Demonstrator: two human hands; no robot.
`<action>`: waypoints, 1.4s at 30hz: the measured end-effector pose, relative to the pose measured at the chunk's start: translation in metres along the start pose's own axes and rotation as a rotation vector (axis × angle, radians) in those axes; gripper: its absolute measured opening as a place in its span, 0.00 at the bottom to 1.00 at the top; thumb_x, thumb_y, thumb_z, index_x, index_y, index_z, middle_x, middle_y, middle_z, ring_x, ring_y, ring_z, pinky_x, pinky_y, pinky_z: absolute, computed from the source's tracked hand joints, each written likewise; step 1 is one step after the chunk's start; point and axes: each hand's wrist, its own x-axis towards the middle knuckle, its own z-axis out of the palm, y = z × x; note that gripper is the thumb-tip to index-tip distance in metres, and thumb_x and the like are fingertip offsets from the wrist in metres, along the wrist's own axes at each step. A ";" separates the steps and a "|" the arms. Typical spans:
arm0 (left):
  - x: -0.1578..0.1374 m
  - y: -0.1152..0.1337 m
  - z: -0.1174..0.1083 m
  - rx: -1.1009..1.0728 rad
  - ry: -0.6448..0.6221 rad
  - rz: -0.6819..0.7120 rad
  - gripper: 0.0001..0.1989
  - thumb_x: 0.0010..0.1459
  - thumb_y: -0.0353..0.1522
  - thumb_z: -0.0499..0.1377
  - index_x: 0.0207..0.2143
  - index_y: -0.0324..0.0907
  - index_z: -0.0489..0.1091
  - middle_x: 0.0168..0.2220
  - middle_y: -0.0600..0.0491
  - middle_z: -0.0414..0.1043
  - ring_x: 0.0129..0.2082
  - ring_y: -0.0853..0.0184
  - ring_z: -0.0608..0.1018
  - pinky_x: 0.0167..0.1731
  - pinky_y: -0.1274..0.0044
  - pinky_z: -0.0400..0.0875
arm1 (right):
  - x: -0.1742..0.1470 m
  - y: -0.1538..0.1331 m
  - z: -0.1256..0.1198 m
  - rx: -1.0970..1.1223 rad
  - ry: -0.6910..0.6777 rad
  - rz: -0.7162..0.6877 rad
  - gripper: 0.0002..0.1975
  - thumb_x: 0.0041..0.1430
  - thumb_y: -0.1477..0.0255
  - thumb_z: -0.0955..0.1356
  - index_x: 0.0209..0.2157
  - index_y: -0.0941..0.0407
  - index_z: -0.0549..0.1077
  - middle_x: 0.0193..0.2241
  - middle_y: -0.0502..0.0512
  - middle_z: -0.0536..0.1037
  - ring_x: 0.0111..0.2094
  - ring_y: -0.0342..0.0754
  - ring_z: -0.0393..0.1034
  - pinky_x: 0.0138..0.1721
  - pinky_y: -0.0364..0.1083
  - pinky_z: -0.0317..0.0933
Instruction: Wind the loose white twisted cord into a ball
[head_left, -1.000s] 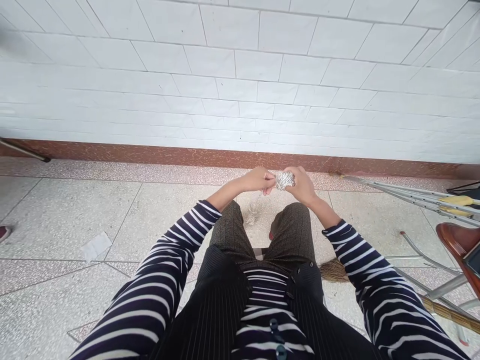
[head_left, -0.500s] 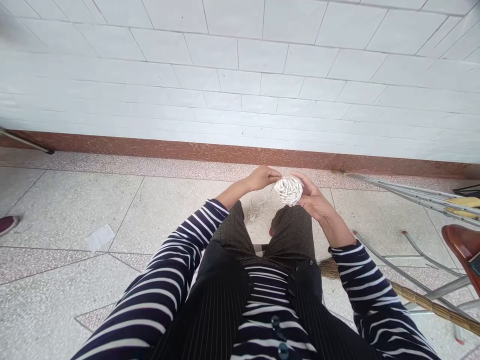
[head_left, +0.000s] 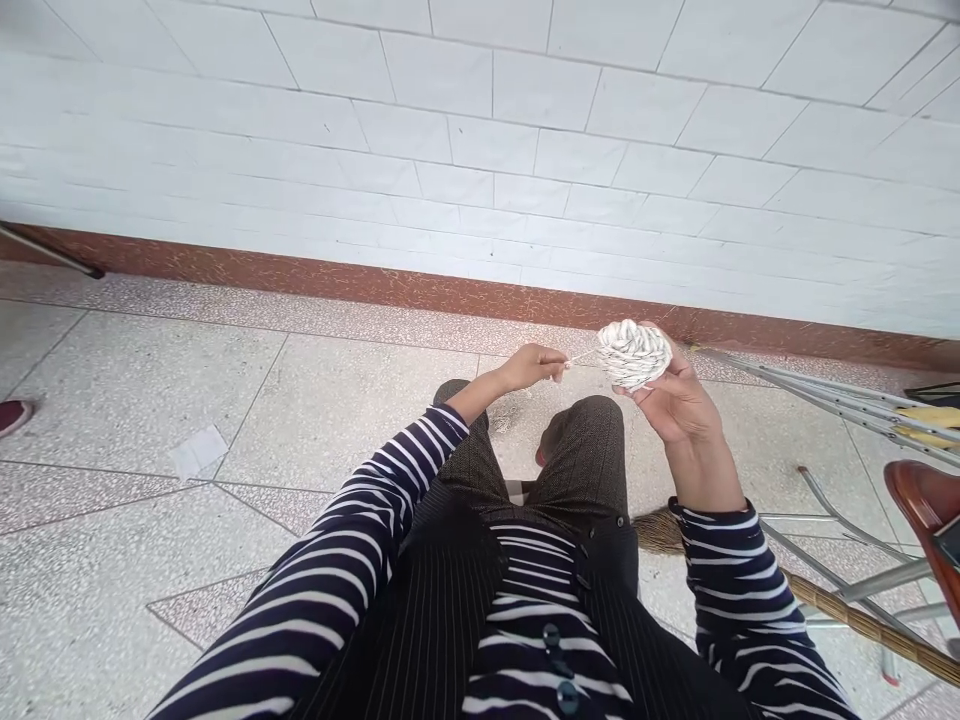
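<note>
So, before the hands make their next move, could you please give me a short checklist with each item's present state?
1. Right hand supporting the white ball of cord: ok.
2. Left hand pinching the thin strand: ok.
3. Strand stretched straight between ball and left hand: ok, no slack visible.
4. Strand's tip visible: cannot tell, the fingers cover where it would show.
5. Floor free of loose items: not ok, a white sheet lies on it to the left.

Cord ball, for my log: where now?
In the head view, right of centre, the cord ball sits in the right hand, a strand stretching to the left hand.
</note>
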 end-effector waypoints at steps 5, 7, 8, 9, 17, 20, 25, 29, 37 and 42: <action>-0.006 -0.007 -0.013 0.064 -0.041 0.008 0.13 0.65 0.34 0.55 0.36 0.37 0.78 0.29 0.51 0.78 0.31 0.69 0.78 0.36 0.78 0.73 | -0.003 -0.011 -0.020 -0.003 0.101 -0.056 0.27 0.43 0.75 0.74 0.48 0.43 0.78 0.55 0.50 0.78 0.48 0.51 0.74 0.35 0.47 0.74; -0.005 -0.008 -0.026 0.205 -0.009 0.019 0.16 0.67 0.35 0.53 0.33 0.38 0.77 0.32 0.50 0.79 0.34 0.68 0.79 0.38 0.77 0.73 | -0.007 -0.010 -0.027 0.009 0.104 -0.029 0.27 0.43 0.74 0.74 0.48 0.43 0.78 0.56 0.50 0.78 0.50 0.52 0.75 0.35 0.47 0.73; -0.004 -0.007 -0.031 0.286 0.014 0.013 0.16 0.68 0.34 0.52 0.33 0.38 0.77 0.34 0.49 0.80 0.35 0.67 0.79 0.41 0.76 0.73 | -0.009 -0.008 -0.028 0.019 0.091 -0.012 0.28 0.43 0.75 0.74 0.49 0.42 0.78 0.57 0.50 0.78 0.50 0.52 0.75 0.34 0.46 0.74; -0.002 -0.005 -0.035 0.355 0.038 0.000 0.16 0.68 0.34 0.52 0.33 0.39 0.77 0.37 0.49 0.81 0.38 0.65 0.80 0.44 0.74 0.73 | -0.011 -0.006 -0.028 0.030 0.073 0.002 0.30 0.42 0.75 0.75 0.50 0.41 0.78 0.58 0.49 0.77 0.50 0.52 0.75 0.34 0.46 0.74; 0.003 0.020 0.008 -0.020 0.047 0.138 0.19 0.66 0.36 0.58 0.56 0.40 0.75 0.56 0.45 0.78 0.57 0.59 0.77 0.60 0.68 0.67 | -0.001 -0.003 0.020 -0.042 0.052 0.135 0.31 0.36 0.77 0.78 0.47 0.45 0.80 0.51 0.50 0.80 0.40 0.50 0.76 0.30 0.45 0.72; -0.002 0.020 0.029 -0.145 -0.005 0.079 0.17 0.60 0.38 0.64 0.48 0.38 0.78 0.47 0.46 0.82 0.49 0.60 0.80 0.54 0.69 0.71 | 0.007 -0.005 0.022 -0.084 0.041 0.097 0.31 0.39 0.76 0.78 0.49 0.45 0.79 0.51 0.51 0.80 0.40 0.49 0.75 0.32 0.47 0.73; -0.015 0.003 0.024 -0.082 0.129 0.058 0.15 0.64 0.41 0.59 0.35 0.38 0.78 0.38 0.48 0.82 0.42 0.64 0.81 0.52 0.73 0.70 | 0.009 -0.007 0.004 -0.110 0.154 -0.053 0.29 0.42 0.76 0.76 0.49 0.45 0.78 0.50 0.51 0.80 0.43 0.51 0.75 0.37 0.50 0.74; -0.017 -0.020 0.001 0.218 0.084 0.018 0.15 0.66 0.35 0.53 0.32 0.40 0.77 0.37 0.50 0.81 0.41 0.64 0.81 0.49 0.73 0.71 | -0.001 -0.015 -0.005 -0.058 0.238 -0.130 0.26 0.42 0.77 0.76 0.46 0.45 0.79 0.49 0.50 0.80 0.45 0.52 0.76 0.35 0.49 0.74; -0.001 0.001 0.005 0.275 0.240 0.002 0.19 0.66 0.31 0.56 0.58 0.39 0.73 0.61 0.42 0.74 0.60 0.58 0.75 0.62 0.67 0.65 | -0.005 -0.014 0.018 -0.105 0.110 -0.070 0.29 0.44 0.74 0.77 0.50 0.44 0.77 0.51 0.51 0.79 0.42 0.51 0.75 0.35 0.51 0.75; -0.011 0.024 0.039 -0.096 0.103 0.138 0.14 0.64 0.40 0.62 0.42 0.38 0.79 0.48 0.46 0.81 0.52 0.61 0.80 0.58 0.70 0.69 | 0.002 -0.005 0.034 -0.060 0.138 -0.004 0.30 0.39 0.75 0.77 0.48 0.47 0.77 0.53 0.52 0.79 0.50 0.57 0.75 0.41 0.54 0.76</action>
